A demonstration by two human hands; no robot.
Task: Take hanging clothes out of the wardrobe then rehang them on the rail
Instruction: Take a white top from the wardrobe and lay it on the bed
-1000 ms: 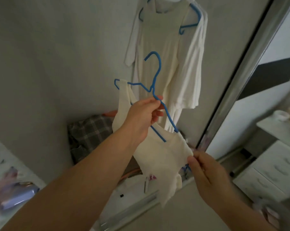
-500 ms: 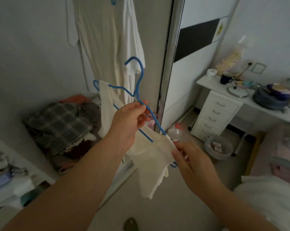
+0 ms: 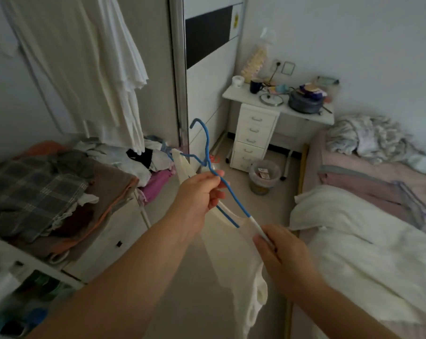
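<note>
1. The left hand (image 3: 202,189) pinches one blue hanger (image 3: 208,152) just below its hook, thumb and curled fingers closed on the wire, at the scene's centre.
2. The right hand (image 3: 282,255), nearer and to the right, pinches the hanger's lower right end through the fabric, fingers curled round it.
3. One cream garment (image 3: 234,255) hangs on this hanger, drooping between the two forearms.
4. Far left, pale clothes (image 3: 89,69) hang inside the wardrobe; at least two, the exact count unclear.
5. Below them lies one heap of folded clothes (image 3: 48,189).
6. Far right stand one white drawer unit (image 3: 253,138), one bin (image 3: 264,176) and one bed (image 3: 368,241).
</note>
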